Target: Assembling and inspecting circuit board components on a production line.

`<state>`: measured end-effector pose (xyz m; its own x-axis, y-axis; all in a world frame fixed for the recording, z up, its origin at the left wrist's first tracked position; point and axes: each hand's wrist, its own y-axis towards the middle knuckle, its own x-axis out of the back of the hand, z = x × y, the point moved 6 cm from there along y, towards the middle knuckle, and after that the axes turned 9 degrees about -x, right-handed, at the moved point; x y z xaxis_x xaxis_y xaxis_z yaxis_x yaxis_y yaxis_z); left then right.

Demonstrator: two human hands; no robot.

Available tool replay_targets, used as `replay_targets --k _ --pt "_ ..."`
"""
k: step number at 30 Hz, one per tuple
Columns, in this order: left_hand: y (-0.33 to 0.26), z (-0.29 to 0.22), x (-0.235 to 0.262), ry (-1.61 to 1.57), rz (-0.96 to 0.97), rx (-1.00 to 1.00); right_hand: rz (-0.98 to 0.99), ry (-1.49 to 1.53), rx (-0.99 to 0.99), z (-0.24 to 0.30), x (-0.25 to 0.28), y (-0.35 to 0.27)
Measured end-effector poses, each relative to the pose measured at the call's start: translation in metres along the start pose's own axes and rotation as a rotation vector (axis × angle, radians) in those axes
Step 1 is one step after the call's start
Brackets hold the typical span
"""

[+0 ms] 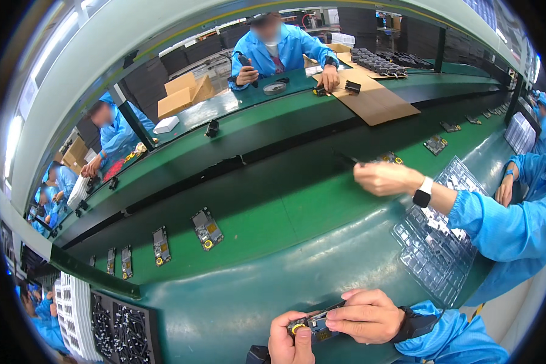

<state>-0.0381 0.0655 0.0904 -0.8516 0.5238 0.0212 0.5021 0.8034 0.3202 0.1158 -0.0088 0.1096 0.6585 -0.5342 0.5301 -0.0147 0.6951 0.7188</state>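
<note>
At the near edge of the bench I hold a small dark circuit board (319, 324) with a yellow ring at its left end. My left hand (290, 340) is closed round that end, its thumb beside the ring. My right hand (370, 316) grips the board's other end, fingers pressed together on its upper side. These fingers hide part of the board, and I cannot make out whether a small part is pinched under them. Beyond my hands, similar circuit boards (207, 229) with yellow rings lie spaced out along the green conveyor belt (273, 221).
A co-worker's hand (385, 178) reaches over the belt from the right, holding something dark. Under that arm lies a clear plastic tray (434, 267) of small parts. A black tray (122, 327) of cables stands at the left. Across the belt, another person (282, 48) works beside cardboard (376, 103).
</note>
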Motion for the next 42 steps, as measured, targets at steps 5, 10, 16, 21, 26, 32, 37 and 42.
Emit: replay_targets --k 5,10,16,21,26,32,37,42 --pt "-0.002 -0.003 0.004 -0.054 -0.018 0.051 0.0 -0.008 0.046 0.005 0.0 0.003" --pt "-0.001 -0.006 0.01 0.016 -0.004 0.049 0.031 -0.009 0.039 0.008 -0.002 0.006" --pt "-0.004 -0.008 0.015 -0.009 -0.011 0.051 0.031 -0.063 -0.046 0.013 -0.007 0.006" --pt "-0.004 -0.01 0.018 -0.019 -0.004 0.048 0.027 -0.058 -0.049 0.015 -0.009 0.007" --pt "-0.006 -0.011 0.021 -0.065 -0.005 0.05 0.039 -0.067 -0.056 0.019 -0.013 0.009" --pt "-0.009 -0.007 0.028 -0.052 -0.048 0.028 0.01 -0.025 -0.019 0.029 -0.017 0.012" --pt "-0.013 -0.008 0.034 0.007 -0.094 0.034 0.005 -0.048 -0.034 0.038 -0.018 0.018" --pt "-0.014 -0.009 0.038 0.031 -0.106 0.001 0.052 -0.118 -0.079 0.039 -0.021 0.016"
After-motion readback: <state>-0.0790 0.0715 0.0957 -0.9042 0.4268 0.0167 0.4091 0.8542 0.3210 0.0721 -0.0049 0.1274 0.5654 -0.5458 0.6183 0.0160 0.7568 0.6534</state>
